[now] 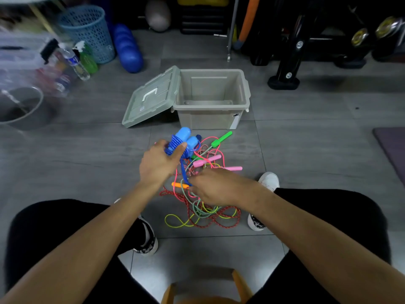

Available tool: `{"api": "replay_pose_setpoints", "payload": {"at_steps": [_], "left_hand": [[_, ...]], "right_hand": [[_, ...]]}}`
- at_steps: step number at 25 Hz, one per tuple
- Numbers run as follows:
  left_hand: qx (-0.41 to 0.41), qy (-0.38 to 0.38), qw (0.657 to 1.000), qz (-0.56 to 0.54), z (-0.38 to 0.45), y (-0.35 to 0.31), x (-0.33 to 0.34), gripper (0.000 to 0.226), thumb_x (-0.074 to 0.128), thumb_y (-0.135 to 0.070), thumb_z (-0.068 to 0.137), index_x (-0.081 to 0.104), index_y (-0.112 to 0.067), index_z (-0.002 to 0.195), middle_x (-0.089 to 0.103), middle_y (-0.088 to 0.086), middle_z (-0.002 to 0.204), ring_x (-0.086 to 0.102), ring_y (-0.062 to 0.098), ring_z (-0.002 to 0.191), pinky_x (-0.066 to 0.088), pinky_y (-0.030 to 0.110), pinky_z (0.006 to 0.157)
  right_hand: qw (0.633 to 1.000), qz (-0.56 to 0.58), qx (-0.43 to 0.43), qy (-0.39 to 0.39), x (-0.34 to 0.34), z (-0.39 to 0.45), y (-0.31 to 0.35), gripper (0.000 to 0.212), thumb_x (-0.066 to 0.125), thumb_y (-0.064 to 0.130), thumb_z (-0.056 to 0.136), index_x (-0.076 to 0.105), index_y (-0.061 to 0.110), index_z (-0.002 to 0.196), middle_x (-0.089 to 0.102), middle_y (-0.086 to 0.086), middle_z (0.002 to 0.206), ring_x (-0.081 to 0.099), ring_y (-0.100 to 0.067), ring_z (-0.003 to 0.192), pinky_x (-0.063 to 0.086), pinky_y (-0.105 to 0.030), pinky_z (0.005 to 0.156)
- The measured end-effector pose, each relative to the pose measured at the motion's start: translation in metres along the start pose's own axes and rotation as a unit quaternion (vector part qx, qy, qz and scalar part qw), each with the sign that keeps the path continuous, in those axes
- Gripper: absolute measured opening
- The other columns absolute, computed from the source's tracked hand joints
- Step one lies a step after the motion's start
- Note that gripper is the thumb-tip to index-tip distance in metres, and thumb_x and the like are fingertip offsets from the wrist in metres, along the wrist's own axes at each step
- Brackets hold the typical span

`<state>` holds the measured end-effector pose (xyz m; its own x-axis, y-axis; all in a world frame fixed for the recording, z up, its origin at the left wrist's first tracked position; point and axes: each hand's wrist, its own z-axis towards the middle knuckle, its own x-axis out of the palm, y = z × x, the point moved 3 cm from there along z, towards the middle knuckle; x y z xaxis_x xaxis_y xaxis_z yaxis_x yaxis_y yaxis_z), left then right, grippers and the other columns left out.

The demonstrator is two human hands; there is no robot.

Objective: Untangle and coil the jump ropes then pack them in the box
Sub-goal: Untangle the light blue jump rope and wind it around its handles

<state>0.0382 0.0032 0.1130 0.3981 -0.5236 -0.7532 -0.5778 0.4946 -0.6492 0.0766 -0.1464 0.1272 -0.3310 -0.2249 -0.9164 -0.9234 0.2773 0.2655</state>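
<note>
My left hand (158, 163) grips the blue jump rope (183, 139) by its two light-blue handles, with blue cord wound around them. A strand of blue cord runs down to my right hand (215, 187), which pinches it just above the tangle. On the floor between my feet lies a tangled pile of jump ropes (201, 207): red, yellow, pink and green-white cords, with a green handle (221, 139), pink handles (207, 161) and an orange handle (179, 184). The grey box (245, 95) stands open and empty behind the pile.
The box lid (151, 99) leans open to the left. A blue mesh basket (87, 31), bottles (75, 62) and a blue roller (128, 49) stand at the back left. Black gym equipment (289, 51) fills the back right. A purple mat (392, 148) lies at the right.
</note>
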Motion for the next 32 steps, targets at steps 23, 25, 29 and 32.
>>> {"api": "replay_pose_setpoints", "payload": {"at_steps": [23,25,29,32], "left_hand": [[0.091,0.193,0.882,-0.421,-0.028,-0.026,-0.006,0.039,0.05,-0.032,0.093,0.059,-0.014,0.059,0.045,-0.002,0.046,0.038,0.006,0.037,0.028,0.014,0.038],[-0.001,0.256,0.847,-0.467,-0.026,-0.03,-0.003,0.048,0.044,-0.055,0.089,0.058,-0.015,0.068,0.041,0.002,0.047,0.029,0.01,0.033,0.017,0.015,0.037],[-0.086,0.179,0.909,-0.367,-0.012,-0.028,-0.005,0.063,0.053,-0.082,0.068,0.057,-0.02,0.06,0.035,-0.001,0.048,0.023,0.011,0.035,0.016,0.018,0.04],[-0.102,0.071,0.969,-0.216,0.001,-0.017,-0.005,0.066,0.063,-0.077,0.062,0.061,-0.011,0.065,0.035,-0.004,0.045,0.026,0.011,0.036,0.022,0.023,0.042]], "right_hand": [[0.893,0.419,0.111,-0.123,-0.045,-0.02,-0.093,0.021,0.057,0.022,0.093,0.066,0.011,0.077,0.05,0.014,0.048,0.039,0.0,0.043,0.032,-0.011,0.045],[0.909,0.375,0.106,-0.151,-0.035,-0.016,-0.085,0.024,0.053,0.023,0.095,0.063,0.015,0.075,0.054,0.015,0.053,0.046,0.004,0.049,0.035,-0.01,0.052],[0.938,0.29,0.086,-0.17,-0.013,-0.005,-0.058,0.027,0.041,0.025,0.101,0.062,0.011,0.089,0.059,0.004,0.071,0.055,-0.001,0.063,0.044,-0.023,0.064],[0.974,0.169,0.088,-0.121,-0.006,0.004,-0.035,0.019,0.041,0.023,0.097,0.052,0.014,0.086,0.065,-0.011,0.085,0.06,-0.027,0.079,0.051,-0.041,0.071]]}}
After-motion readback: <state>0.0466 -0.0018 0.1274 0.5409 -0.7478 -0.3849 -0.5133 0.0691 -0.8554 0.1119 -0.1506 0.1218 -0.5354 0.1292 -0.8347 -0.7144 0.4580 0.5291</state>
